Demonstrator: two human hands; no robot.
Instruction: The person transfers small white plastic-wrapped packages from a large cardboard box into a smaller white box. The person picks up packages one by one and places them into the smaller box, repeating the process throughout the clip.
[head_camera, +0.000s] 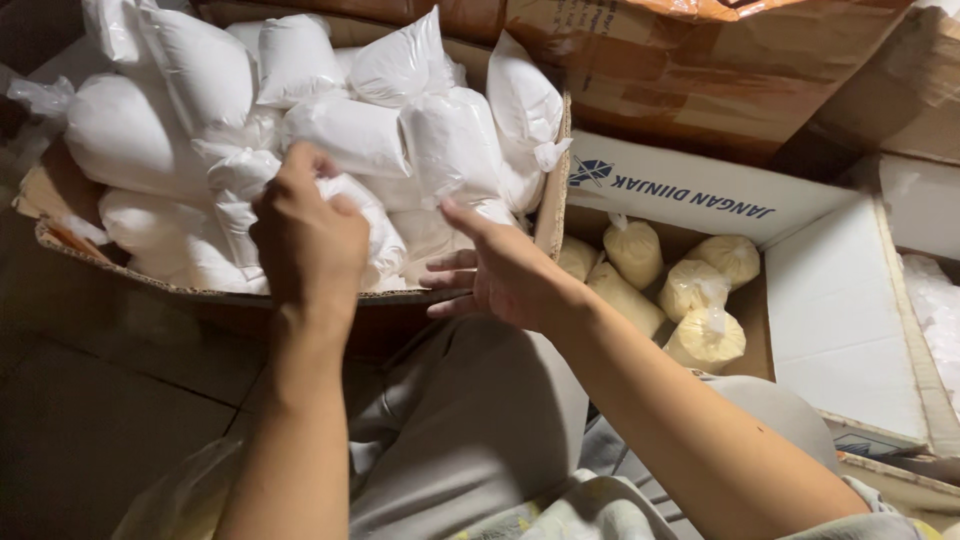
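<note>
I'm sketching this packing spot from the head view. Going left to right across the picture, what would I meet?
Cardboard box heaped with white powder bags → left hand on a bag → right hand at the box edge → white-flapped box holding yellowish bags.

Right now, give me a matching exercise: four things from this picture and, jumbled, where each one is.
1. left hand
2. right hand
3. white bags
4. yellowish bags

A. in the right-hand box
B. filling the left-hand box
C. open at the box edge
D. gripping a white bag's knotted top

Pairs: 1-D, 2-C, 3-B, 4-A
</note>
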